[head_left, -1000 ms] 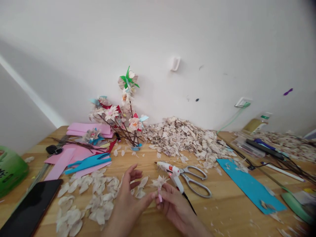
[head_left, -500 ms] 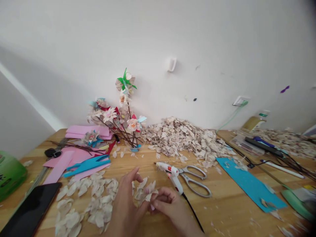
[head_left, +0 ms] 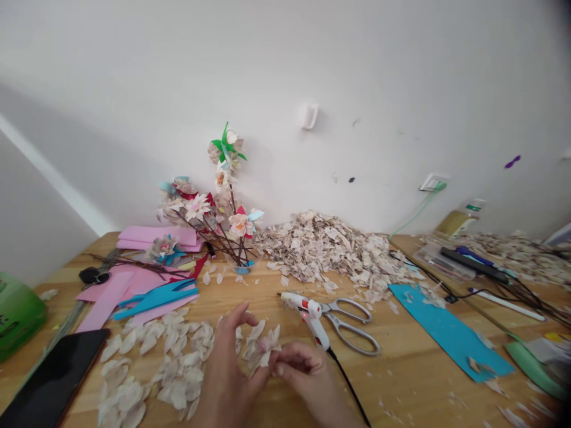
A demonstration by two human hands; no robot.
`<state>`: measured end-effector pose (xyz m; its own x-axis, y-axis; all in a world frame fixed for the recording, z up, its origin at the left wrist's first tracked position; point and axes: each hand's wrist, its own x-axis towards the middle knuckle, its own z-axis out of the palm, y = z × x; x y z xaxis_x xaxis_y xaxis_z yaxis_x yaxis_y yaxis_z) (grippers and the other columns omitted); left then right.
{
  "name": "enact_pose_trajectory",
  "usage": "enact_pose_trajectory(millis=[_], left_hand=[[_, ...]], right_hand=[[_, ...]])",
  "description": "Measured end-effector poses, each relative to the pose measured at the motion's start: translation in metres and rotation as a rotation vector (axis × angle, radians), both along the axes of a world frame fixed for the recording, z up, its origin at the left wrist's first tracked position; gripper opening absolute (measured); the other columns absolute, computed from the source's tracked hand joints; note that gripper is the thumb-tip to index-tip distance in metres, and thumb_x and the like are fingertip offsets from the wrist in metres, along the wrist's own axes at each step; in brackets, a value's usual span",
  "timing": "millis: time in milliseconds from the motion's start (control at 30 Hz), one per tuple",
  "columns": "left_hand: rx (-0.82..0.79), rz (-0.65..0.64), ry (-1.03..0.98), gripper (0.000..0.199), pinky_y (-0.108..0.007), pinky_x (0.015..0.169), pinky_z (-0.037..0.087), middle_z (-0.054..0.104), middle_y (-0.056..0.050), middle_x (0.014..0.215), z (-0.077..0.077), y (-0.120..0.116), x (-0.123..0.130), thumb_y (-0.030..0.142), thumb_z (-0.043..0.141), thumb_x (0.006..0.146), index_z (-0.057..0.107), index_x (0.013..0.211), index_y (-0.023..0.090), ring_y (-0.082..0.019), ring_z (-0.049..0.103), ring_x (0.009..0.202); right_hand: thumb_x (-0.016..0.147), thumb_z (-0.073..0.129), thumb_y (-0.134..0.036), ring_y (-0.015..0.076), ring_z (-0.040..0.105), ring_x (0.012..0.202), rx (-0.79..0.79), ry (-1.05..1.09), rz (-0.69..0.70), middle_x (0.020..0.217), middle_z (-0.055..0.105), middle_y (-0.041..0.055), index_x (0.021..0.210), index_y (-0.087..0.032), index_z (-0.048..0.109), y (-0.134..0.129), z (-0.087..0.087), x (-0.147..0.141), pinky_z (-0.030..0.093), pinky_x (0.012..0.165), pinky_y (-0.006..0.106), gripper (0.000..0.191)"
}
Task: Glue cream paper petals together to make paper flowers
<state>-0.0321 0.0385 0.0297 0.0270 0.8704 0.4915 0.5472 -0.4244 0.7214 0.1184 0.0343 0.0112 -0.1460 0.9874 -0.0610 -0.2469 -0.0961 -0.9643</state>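
In the head view, the left hand and right hand are together, both pinching a small paper flower above the bench, just left of a hot glue gun. Beyond them, a clear glass vase holds brown stems bearing paper blooms, with blue material at its base. At right, a clear plastic tray holds small items, too blurred to identify. At far left stands a green container; its contents are hidden.

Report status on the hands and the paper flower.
Left hand and right hand together on paper flower. Glue gun and scissors ahead, apart from the hands. Glue gun cord beside right hand.
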Motion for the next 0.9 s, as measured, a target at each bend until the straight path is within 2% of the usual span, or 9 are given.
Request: enact_pose_trajectory(millis=[167,233,333,467,567,667,800,900], left_hand=[[-0.081,-0.023,-0.056,0.067,-0.049,0.088,0.044,0.055,-0.008,0.105,-0.004,0.002,0.000,0.025,0.066,0.069,0.027,0.124,0.024,-0.027,0.056,0.101],[-0.100,-0.015,-0.089,0.064,-0.050,0.089,0.044,0.054,-0.008,0.106,-0.004,0.003,0.001,0.028,0.064,0.071,0.027,0.123,0.024,-0.027,0.056,0.102],[-0.146,0.001,-0.180,0.053,-0.048,0.087,0.046,0.054,-0.009,0.104,-0.003,0.003,0.004,0.031,0.057,0.077,0.029,0.122,0.023,-0.025,0.057,0.100],[-0.202,-0.024,-0.272,0.054,-0.045,0.085,0.047,0.053,-0.007,0.103,-0.001,0.002,0.007,0.031,0.058,0.077,0.030,0.122,0.025,-0.024,0.057,0.100],[-0.199,-0.034,-0.292,0.055,-0.045,0.089,0.045,0.053,-0.007,0.105,0.000,0.000,0.008,0.028,0.059,0.076,0.030,0.123,0.026,-0.023,0.056,0.102],[-0.198,-0.041,-0.317,0.059,-0.046,0.090,0.043,0.054,-0.007,0.107,-0.003,-0.001,0.010,0.027,0.063,0.072,0.032,0.123,0.026,-0.024,0.055,0.104],[-0.238,-0.029,-0.365,0.064,-0.047,0.088,0.046,0.055,-0.007,0.105,-0.006,0.003,0.011,0.023,0.067,0.066,0.036,0.122,0.025,-0.025,0.058,0.102],[-0.243,-0.086,-0.255,0.080,-0.050,0.095,0.040,0.057,-0.010,0.113,0.002,0.009,-0.002,0.016,0.073,0.054,0.038,0.125,0.024,-0.028,0.055,0.108]], right_hand=[[0.052,0.082,-0.037,0.0162,0.062,0.058,-0.078,0.055,-0.026,0.060,0.068,-0.0002,0.064,-0.021,0.070,-0.001,0.001,-0.002,0.050,0.062,0.028,0.024],[0.052,0.082,-0.037,0.0148,0.062,0.057,-0.090,0.072,-0.025,0.059,0.068,-0.0003,0.065,-0.021,0.070,-0.001,0.002,-0.001,0.049,0.060,0.026,0.024],[0.056,0.081,-0.036,0.0137,0.061,0.055,-0.055,0.083,0.030,0.057,0.068,-0.0006,0.064,-0.020,0.070,0.000,0.005,0.000,0.048,0.059,0.024,0.021],[0.059,0.079,-0.035,0.0137,0.060,0.055,0.014,0.085,0.086,0.056,0.067,-0.0007,0.061,-0.019,0.070,0.003,0.007,0.002,0.047,0.060,0.024,0.018],[0.058,0.079,-0.034,0.0149,0.060,0.057,0.006,0.072,0.062,0.057,0.066,-0.0012,0.061,-0.021,0.070,0.003,0.005,0.002,0.048,0.060,0.025,0.016],[0.054,0.081,-0.033,0.0154,0.059,0.056,-0.017,0.090,0.023,0.055,0.064,-0.0025,0.060,-0.023,0.069,0.002,0.003,0.001,0.048,0.059,0.025,0.017],[0.054,0.081,-0.032,0.0154,0.058,0.053,-0.022,0.090,0.060,0.053,0.063,-0.0028,0.057,-0.022,0.068,0.004,0.002,0.002,0.047,0.059,0.027,0.017],[0.058,0.080,-0.031,0.0167,0.061,0.058,-0.030,0.095,0.048,0.058,0.066,-0.0020,0.066,-0.023,0.070,0.009,-0.002,0.006,0.047,0.063,0.028,0.015]])
